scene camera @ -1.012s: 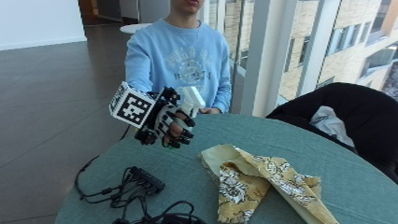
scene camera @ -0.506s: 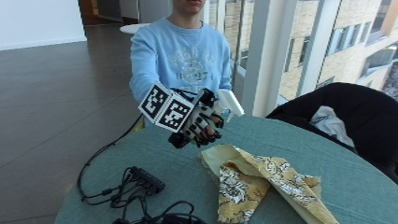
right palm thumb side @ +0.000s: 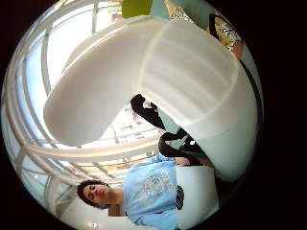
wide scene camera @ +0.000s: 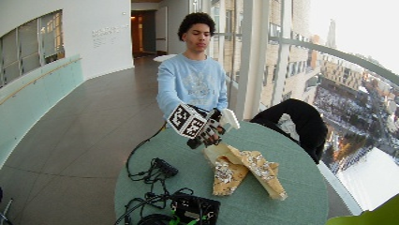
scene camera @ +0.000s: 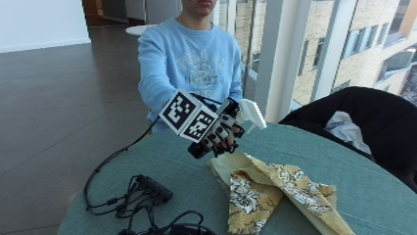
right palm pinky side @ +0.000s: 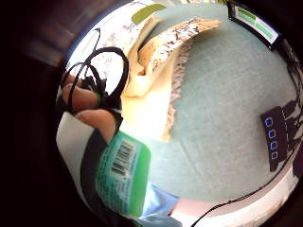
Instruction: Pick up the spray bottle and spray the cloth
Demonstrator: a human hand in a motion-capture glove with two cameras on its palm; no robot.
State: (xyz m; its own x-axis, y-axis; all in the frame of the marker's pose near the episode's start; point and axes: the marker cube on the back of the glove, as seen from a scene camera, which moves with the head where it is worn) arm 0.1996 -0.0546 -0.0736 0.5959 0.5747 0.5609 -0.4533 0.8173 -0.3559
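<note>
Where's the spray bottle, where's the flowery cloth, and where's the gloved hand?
spray bottle (scene camera: 251, 113): outside view, on its white spray head.
cloth (scene camera: 277, 188): outside view, on the flowered folds lying on the table.
gloved hand (scene camera: 218, 134): outside view, on the black fingers wrapped round the bottle.

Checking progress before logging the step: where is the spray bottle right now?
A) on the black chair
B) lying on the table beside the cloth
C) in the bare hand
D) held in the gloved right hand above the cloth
D: the gloved right hand grips the spray bottle above the cloth's near end.
</note>
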